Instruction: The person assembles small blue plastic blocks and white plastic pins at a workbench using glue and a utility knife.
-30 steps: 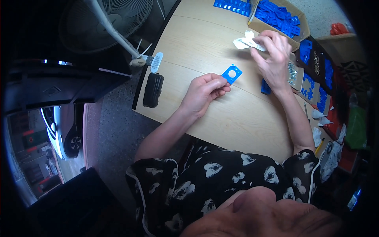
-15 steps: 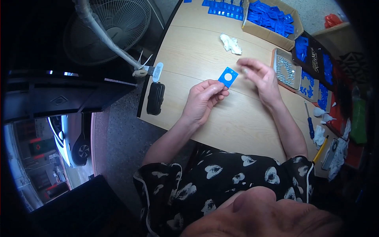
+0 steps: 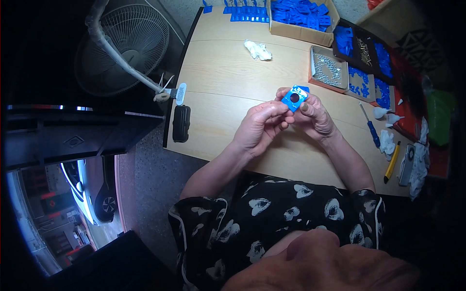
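Observation:
A small flat blue plastic plate (image 3: 290, 103) with a round hole through its middle is held up above the table, tilted and catching the light. My left hand (image 3: 262, 123) pinches its lower left edge between thumb and fingers. My right hand (image 3: 318, 119) grips the right side, its thumb on the front and its fingers partly hidden behind. A bit of blue sticks out behind the plate's upper right corner; whether it is a second piece I cannot tell.
A cardboard box (image 3: 301, 31) of blue plates stands at the far side, beside rows of blue parts (image 3: 249, 18). Trays of small screws (image 3: 327, 70) and blue bits (image 3: 359, 82) sit right. Nearer lie a screwdriver (image 3: 373, 131), yellow cutter (image 3: 392, 165), crumpled tissue (image 3: 258, 50) and black case (image 3: 181, 123).
My right hand has come in from the right and closed on the plate. The plate has turned in my fingers, and its hole now looks dark. The whole view has shifted slightly.

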The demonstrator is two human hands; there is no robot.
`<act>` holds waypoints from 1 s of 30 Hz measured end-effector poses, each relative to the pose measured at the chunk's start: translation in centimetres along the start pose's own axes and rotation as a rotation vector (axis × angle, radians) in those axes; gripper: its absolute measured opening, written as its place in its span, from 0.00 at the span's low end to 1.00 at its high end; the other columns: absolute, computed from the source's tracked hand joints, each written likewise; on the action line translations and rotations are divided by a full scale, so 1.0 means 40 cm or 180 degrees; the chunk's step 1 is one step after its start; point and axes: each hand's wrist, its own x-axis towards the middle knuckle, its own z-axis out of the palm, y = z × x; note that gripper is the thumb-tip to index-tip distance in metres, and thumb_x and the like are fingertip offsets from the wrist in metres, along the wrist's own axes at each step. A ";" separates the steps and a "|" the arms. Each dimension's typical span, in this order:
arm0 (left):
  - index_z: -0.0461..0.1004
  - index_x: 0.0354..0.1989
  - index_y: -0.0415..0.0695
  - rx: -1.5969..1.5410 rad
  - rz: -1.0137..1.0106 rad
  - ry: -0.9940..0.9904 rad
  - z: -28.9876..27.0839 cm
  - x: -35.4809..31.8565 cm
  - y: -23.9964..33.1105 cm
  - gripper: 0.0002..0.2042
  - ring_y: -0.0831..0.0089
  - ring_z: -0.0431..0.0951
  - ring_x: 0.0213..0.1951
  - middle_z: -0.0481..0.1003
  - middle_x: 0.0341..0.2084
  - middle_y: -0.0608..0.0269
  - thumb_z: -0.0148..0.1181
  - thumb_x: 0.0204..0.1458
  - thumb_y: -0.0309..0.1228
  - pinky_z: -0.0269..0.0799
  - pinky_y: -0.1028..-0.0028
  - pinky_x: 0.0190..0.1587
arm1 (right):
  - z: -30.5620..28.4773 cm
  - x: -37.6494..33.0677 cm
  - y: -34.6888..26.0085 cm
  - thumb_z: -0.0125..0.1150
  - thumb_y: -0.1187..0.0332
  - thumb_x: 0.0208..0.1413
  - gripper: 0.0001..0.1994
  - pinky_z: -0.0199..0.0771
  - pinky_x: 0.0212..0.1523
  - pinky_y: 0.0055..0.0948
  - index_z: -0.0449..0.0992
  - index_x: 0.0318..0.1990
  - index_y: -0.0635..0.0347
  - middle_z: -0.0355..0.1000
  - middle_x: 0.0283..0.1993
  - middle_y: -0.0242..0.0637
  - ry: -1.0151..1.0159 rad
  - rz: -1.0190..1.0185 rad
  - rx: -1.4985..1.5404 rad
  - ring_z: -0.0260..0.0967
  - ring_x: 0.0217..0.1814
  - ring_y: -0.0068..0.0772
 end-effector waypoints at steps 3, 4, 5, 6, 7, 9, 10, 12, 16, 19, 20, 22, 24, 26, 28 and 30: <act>0.74 0.39 0.39 -0.0012 -0.0103 -0.0049 0.021 0.001 -0.033 0.08 0.77 0.78 0.36 0.76 0.33 0.62 0.59 0.57 0.31 0.74 0.79 0.41 | -0.008 -0.042 0.011 0.70 0.58 0.52 0.27 0.62 0.66 0.37 0.72 0.56 0.64 0.68 0.58 0.37 0.0102 -0.0105 0.0143 0.65 0.62 0.32; 0.74 0.39 0.39 -0.0038 -0.0167 -0.0072 0.028 0.003 -0.045 0.08 0.77 0.78 0.36 0.76 0.33 0.62 0.59 0.57 0.31 0.74 0.79 0.42 | -0.015 -0.056 0.017 0.71 0.57 0.51 0.28 0.62 0.66 0.37 0.73 0.56 0.62 0.68 0.58 0.37 0.0137 -0.0146 0.0244 0.65 0.61 0.31; 0.74 0.39 0.40 -0.0004 -0.0198 -0.0097 0.037 0.004 -0.056 0.08 0.78 0.77 0.36 0.76 0.33 0.62 0.60 0.56 0.32 0.73 0.79 0.42 | -0.024 -0.073 0.022 0.72 0.57 0.50 0.28 0.65 0.64 0.35 0.73 0.56 0.61 0.67 0.58 0.36 0.0275 -0.0156 0.0276 0.66 0.59 0.30; 0.74 0.39 0.40 0.0019 -0.0201 -0.0096 0.045 0.006 -0.066 0.08 0.78 0.77 0.36 0.76 0.33 0.62 0.60 0.56 0.32 0.73 0.79 0.42 | -0.030 -0.089 0.024 0.72 0.57 0.50 0.28 0.65 0.64 0.35 0.73 0.56 0.61 0.67 0.58 0.36 0.0271 -0.0175 0.0288 0.66 0.59 0.30; 0.74 0.39 0.40 0.0009 -0.0219 -0.0175 0.052 0.010 -0.076 0.08 0.78 0.77 0.36 0.76 0.34 0.63 0.60 0.56 0.32 0.73 0.79 0.43 | -0.037 -0.105 0.027 0.72 0.58 0.50 0.28 0.67 0.63 0.35 0.72 0.56 0.61 0.68 0.58 0.36 0.0369 -0.0226 0.0391 0.67 0.59 0.29; 0.75 0.38 0.40 0.0026 -0.0301 -0.0268 0.068 0.014 -0.098 0.08 0.78 0.77 0.35 0.77 0.32 0.63 0.60 0.57 0.33 0.73 0.80 0.43 | -0.046 -0.138 0.030 0.72 0.59 0.50 0.28 0.68 0.63 0.34 0.72 0.57 0.61 0.68 0.57 0.36 0.0505 -0.0282 0.0521 0.67 0.58 0.29; 0.75 0.38 0.40 0.0036 -0.0333 -0.0262 0.072 0.018 -0.110 0.08 0.78 0.77 0.35 0.77 0.32 0.63 0.60 0.57 0.33 0.73 0.80 0.43 | -0.048 -0.151 0.029 0.72 0.58 0.50 0.29 0.69 0.62 0.34 0.71 0.57 0.60 0.68 0.57 0.36 0.0527 -0.0365 0.0541 0.68 0.58 0.29; 0.77 0.40 0.38 0.0239 -0.0510 -0.0416 0.077 0.025 -0.129 0.09 0.76 0.78 0.36 0.79 0.34 0.61 0.61 0.58 0.32 0.74 0.78 0.44 | -0.055 -0.175 0.026 0.73 0.56 0.49 0.32 0.71 0.61 0.33 0.68 0.59 0.58 0.68 0.57 0.37 0.0558 -0.0537 0.0575 0.68 0.57 0.28; 0.78 0.43 0.36 0.1101 -0.0478 -0.0494 0.050 0.031 -0.144 0.10 0.75 0.80 0.38 0.80 0.36 0.58 0.62 0.57 0.30 0.76 0.75 0.45 | -0.118 -0.219 0.018 0.74 0.53 0.47 0.33 0.63 0.61 0.38 0.68 0.58 0.58 0.67 0.57 0.36 0.0663 -0.0861 0.0548 0.62 0.62 0.31; 0.78 0.46 0.36 0.2601 0.0498 -0.0099 -0.021 0.087 -0.099 0.12 0.74 0.81 0.39 0.81 0.37 0.56 0.63 0.57 0.28 0.78 0.72 0.45 | -0.129 -0.229 0.004 0.74 0.52 0.46 0.34 0.60 0.61 0.39 0.69 0.57 0.57 0.66 0.56 0.34 0.0725 -0.0887 0.0599 0.61 0.62 0.31; 0.77 0.47 0.36 0.2864 0.0733 0.0067 -0.030 0.107 -0.081 0.12 0.74 0.81 0.39 0.81 0.37 0.56 0.63 0.57 0.27 0.79 0.72 0.44 | -0.127 -0.233 0.003 0.74 0.52 0.46 0.34 0.60 0.60 0.39 0.69 0.57 0.57 0.66 0.56 0.34 0.0701 -0.0895 0.0590 0.61 0.62 0.31; 0.75 0.49 0.34 0.4000 0.1355 0.0376 -0.044 0.153 -0.066 0.20 0.75 0.80 0.37 0.79 0.38 0.53 0.70 0.49 0.28 0.79 0.74 0.42 | -0.125 -0.236 0.002 0.74 0.52 0.47 0.33 0.61 0.60 0.39 0.69 0.57 0.57 0.66 0.55 0.34 0.0702 -0.0949 0.0603 0.62 0.61 0.31; 0.75 0.50 0.35 0.4750 0.1911 0.0333 -0.011 0.169 -0.053 0.26 0.67 0.76 0.45 0.75 0.45 0.52 0.75 0.43 0.33 0.75 0.67 0.50 | -0.124 -0.237 -0.004 0.77 0.52 0.42 0.33 0.60 0.59 0.39 0.71 0.54 0.52 0.66 0.52 0.30 0.0793 -0.0815 0.0600 0.60 0.59 0.31; 0.76 0.49 0.36 0.5139 0.2068 0.0358 -0.015 0.202 -0.060 0.27 0.64 0.73 0.49 0.73 0.46 0.52 0.76 0.40 0.35 0.72 0.64 0.53 | -0.137 -0.237 0.003 0.74 0.52 0.46 0.31 0.61 0.59 0.38 0.70 0.56 0.55 0.66 0.53 0.33 0.0677 -0.0907 0.0611 0.61 0.60 0.31; 0.76 0.49 0.37 0.5515 0.2235 0.0380 -0.018 0.227 -0.064 0.28 0.60 0.70 0.52 0.72 0.48 0.52 0.77 0.38 0.37 0.68 0.62 0.57 | -0.145 -0.238 0.007 0.72 0.53 0.50 0.31 0.61 0.60 0.38 0.70 0.57 0.58 0.66 0.54 0.36 0.0563 -0.0996 0.0612 0.62 0.61 0.30; 0.77 0.48 0.40 0.5565 0.2029 0.0169 -0.013 0.248 -0.065 0.27 0.56 0.66 0.54 0.72 0.46 0.55 0.77 0.38 0.38 0.63 0.60 0.59 | -0.150 -0.241 0.007 0.71 0.54 0.51 0.29 0.62 0.60 0.38 0.70 0.57 0.58 0.67 0.54 0.37 0.0569 -0.0999 0.0591 0.62 0.61 0.30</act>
